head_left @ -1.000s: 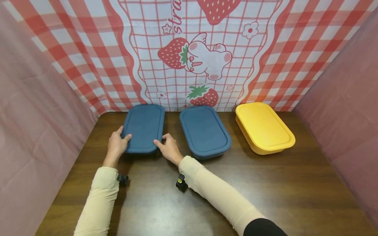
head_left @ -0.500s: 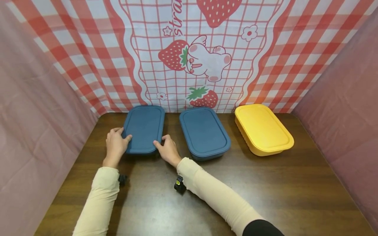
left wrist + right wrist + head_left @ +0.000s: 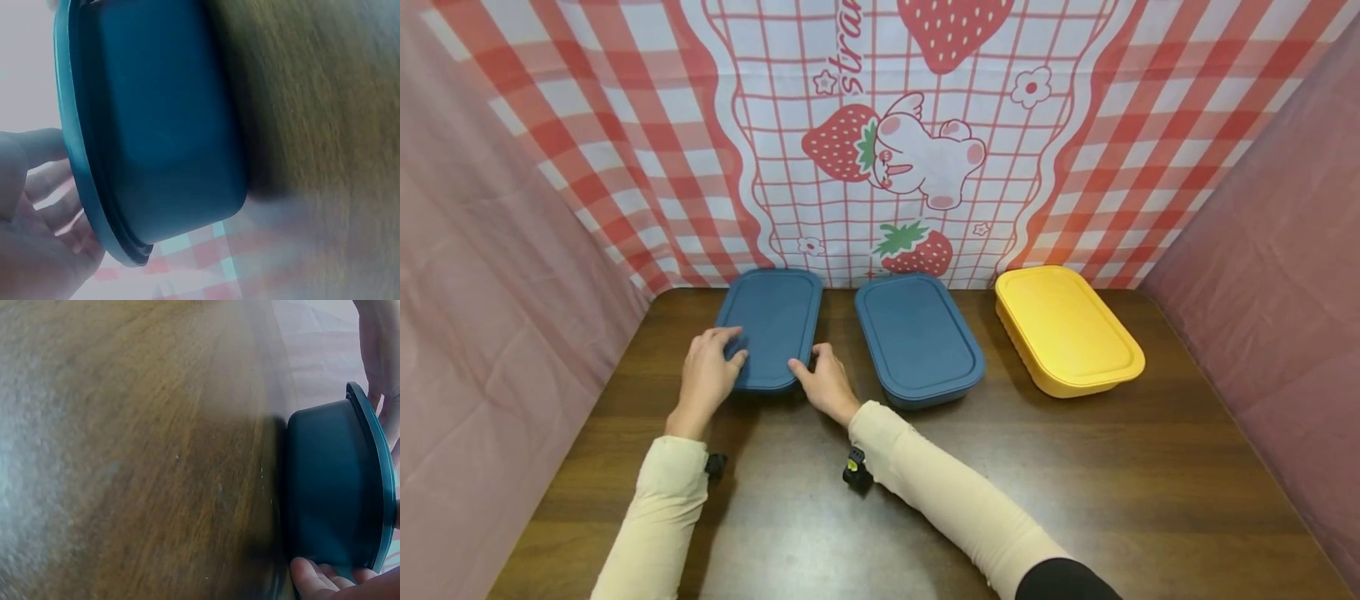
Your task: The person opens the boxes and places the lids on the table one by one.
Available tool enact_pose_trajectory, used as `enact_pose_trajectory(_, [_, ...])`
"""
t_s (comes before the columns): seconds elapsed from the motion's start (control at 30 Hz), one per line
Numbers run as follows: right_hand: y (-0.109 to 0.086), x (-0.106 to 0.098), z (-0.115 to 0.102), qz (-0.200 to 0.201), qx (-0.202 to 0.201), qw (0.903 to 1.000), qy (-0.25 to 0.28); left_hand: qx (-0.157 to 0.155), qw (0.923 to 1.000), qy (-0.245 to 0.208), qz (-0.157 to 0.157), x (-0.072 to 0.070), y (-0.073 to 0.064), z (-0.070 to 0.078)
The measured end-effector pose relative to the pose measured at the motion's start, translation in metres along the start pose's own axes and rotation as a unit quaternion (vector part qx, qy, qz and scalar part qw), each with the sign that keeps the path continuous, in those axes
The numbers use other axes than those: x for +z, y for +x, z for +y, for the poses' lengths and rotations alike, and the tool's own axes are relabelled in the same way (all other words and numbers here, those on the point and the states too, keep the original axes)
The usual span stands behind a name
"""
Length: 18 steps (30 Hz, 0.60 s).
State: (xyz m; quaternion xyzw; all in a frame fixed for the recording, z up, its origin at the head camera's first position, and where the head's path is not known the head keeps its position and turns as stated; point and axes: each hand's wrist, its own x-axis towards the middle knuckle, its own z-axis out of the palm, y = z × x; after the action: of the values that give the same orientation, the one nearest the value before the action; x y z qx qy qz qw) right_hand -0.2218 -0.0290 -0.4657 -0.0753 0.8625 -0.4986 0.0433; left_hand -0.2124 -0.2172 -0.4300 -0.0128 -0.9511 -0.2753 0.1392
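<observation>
A blue lidded box (image 3: 778, 312) stands at the left of the back row on the brown table (image 3: 880, 500). Over the near left part of its lid hovers my left hand (image 3: 703, 375), thumb and fingers loosely bent and apart from each other. The left wrist view shows these fingers (image 3: 47, 187) beside the lid's rim, with the box wall (image 3: 169, 125) in front. My right hand (image 3: 826, 382) grips the box's near right corner, its thumb on the lid edge. In the right wrist view its fingers (image 3: 309, 578) lie along the box's side.
Right of my right hand is a second blue lidded box (image 3: 921, 333). Farther right stands a yellow lidded box (image 3: 1067, 325). A red-and-white strawberry cloth (image 3: 880, 217) hangs behind the row, and pink cloths (image 3: 497, 292) hang at both sides.
My left hand has come off the box's left edge and moved right, over the lid. The left blue box has shifted slightly right. My right hand keeps its grip on the corner.
</observation>
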Motion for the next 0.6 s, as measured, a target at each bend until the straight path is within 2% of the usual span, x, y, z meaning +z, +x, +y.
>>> enact_pose_trajectory(0.13, [0.0, -0.001, 0.0, -0.005, 0.001, 1.0, -0.007, 0.028, 0.9995, 0.004, -0.017, 0.0, -0.004, 0.002])
enact_pose_trajectory(0.37, [0.002, 0.0, 0.0, 0.0, -0.003, 0.9999, -0.014, 0.081, 0.9939, 0.001, -0.075, -0.002, -0.013, 0.004])
enact_pose_trajectory(0.47, [0.003, -0.001, -0.001, -0.003, -0.004, 0.9998, -0.017, 0.089, 0.9907, 0.01, -0.103, -0.006, -0.016, 0.004])
enact_pose_trajectory(0.6, [0.003, -0.002, -0.001, -0.008, -0.003, 0.9998, -0.018, 0.082, 0.9876, 0.025, -0.131, -0.007, -0.02, 0.007])
